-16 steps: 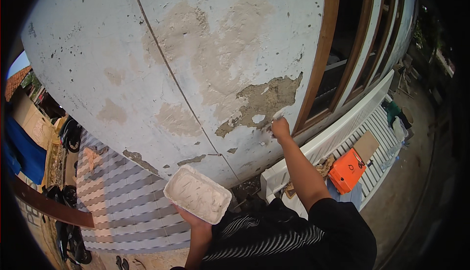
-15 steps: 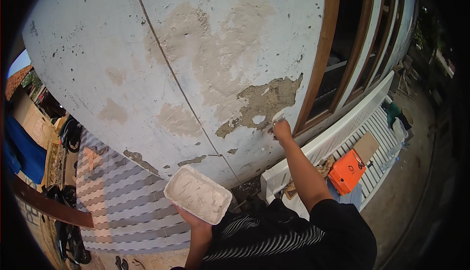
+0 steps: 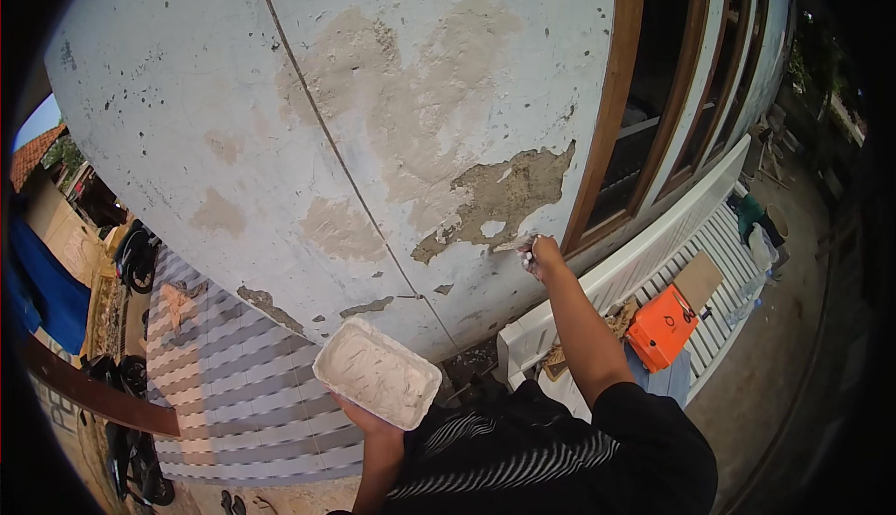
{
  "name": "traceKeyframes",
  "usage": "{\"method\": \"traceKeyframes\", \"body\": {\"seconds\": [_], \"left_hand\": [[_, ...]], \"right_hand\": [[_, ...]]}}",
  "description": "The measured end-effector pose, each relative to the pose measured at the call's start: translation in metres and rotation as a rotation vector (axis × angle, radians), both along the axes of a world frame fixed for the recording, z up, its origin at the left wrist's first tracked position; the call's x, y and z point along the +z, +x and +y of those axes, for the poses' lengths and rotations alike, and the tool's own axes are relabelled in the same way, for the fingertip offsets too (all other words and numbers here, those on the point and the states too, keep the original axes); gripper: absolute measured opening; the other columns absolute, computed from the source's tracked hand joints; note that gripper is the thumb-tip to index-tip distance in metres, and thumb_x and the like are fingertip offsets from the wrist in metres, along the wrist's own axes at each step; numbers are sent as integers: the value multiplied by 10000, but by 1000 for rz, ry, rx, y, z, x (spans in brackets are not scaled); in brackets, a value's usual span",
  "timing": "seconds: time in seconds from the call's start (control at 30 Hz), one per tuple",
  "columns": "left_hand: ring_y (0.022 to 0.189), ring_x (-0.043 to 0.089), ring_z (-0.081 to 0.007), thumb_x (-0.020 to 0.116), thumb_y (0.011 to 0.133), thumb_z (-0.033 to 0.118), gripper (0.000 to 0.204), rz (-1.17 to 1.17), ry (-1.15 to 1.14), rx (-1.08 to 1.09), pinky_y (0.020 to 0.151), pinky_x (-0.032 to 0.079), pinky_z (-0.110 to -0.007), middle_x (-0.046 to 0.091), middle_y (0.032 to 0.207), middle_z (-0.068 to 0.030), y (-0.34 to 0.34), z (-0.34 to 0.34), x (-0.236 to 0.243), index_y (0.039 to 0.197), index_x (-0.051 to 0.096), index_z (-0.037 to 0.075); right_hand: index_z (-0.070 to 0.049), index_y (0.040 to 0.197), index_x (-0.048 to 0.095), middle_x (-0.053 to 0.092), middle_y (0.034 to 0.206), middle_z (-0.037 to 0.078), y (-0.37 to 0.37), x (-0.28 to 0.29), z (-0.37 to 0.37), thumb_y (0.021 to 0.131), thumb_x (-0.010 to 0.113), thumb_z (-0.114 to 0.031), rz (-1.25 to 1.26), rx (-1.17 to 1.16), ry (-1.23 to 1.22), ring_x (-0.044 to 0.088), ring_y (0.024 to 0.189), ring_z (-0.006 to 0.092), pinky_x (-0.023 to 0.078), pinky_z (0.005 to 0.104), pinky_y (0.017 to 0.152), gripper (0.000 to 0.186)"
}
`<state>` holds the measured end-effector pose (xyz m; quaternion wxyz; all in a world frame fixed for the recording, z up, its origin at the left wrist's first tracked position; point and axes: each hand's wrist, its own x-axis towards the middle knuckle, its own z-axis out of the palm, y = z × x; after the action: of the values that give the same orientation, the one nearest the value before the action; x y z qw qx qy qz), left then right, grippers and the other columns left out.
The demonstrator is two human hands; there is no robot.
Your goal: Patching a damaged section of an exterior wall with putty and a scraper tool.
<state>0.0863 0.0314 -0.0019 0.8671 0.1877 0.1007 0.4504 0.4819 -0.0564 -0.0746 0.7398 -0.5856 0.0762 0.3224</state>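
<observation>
My left hand (image 3: 375, 424) supports a white rectangular tub (image 3: 329, 351) from below, fingers mostly hidden under it. Pale beige putty (image 3: 378, 370) fills the tub, its surface streaked. At the wall, my right hand (image 3: 545, 257) is closed round a small putty knife (image 3: 511, 247), whose pale-smeared blade points left. The blade is at the lower edge of a bare grey-brown patch (image 3: 518, 193) where the paint has come off. Above and left of it, beige filled areas (image 3: 411, 113) spread over the white wall (image 3: 205, 57).
A thin cable (image 3: 329, 137) runs down the wall. Wood-framed windows (image 3: 597, 132) stand to the right. Below them, a white slatted bench (image 3: 723, 225) carries an orange box (image 3: 664, 327) and a brown board (image 3: 698, 279). Striped tiles (image 3: 252, 394) cover the floor at left, with motorbikes (image 3: 140, 459) beyond.
My right hand has shifted slightly down and turned, so the putty knife's blade now shows pointing left. The tub and my left hand have stayed nearly still.
</observation>
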Motion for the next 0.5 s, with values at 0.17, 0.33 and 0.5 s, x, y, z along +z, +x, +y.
{"method": "traceKeyframes", "body": {"seconds": [0.17, 0.33, 0.5], "left_hand": [[1241, 432, -329, 350, 890, 621, 667, -9, -10, -5, 1004, 375, -527, 408, 1401, -66, -4, -3, -3, 1384, 373, 173], [1235, 438, -331, 347, 891, 621, 668, 25, -8, 18, 1001, 377, -531, 412, 1397, -68, -6, -2, -2, 1385, 371, 172], [1238, 440, -336, 355, 892, 614, 664, 6, -1, -10, 1000, 378, -539, 412, 1402, -70, -6, -2, -10, 1385, 372, 169]], "right_hand": [[-62, 851, 505, 534, 678, 68, -14, -6, 10, 879, 367, -122, 39, -146, 51, 425, 472, 117, 379, 272, 380, 153], [-49, 841, 489, 492, 622, 55, 8, -1, -11, 885, 345, -96, 147, -34, 198, 398, 434, 112, 379, 279, 370, 158], [-54, 768, 472, 463, 602, 48, -23, 1, 18, 864, 360, -90, 206, -131, 268, 399, 415, 104, 341, 246, 336, 152]]}}
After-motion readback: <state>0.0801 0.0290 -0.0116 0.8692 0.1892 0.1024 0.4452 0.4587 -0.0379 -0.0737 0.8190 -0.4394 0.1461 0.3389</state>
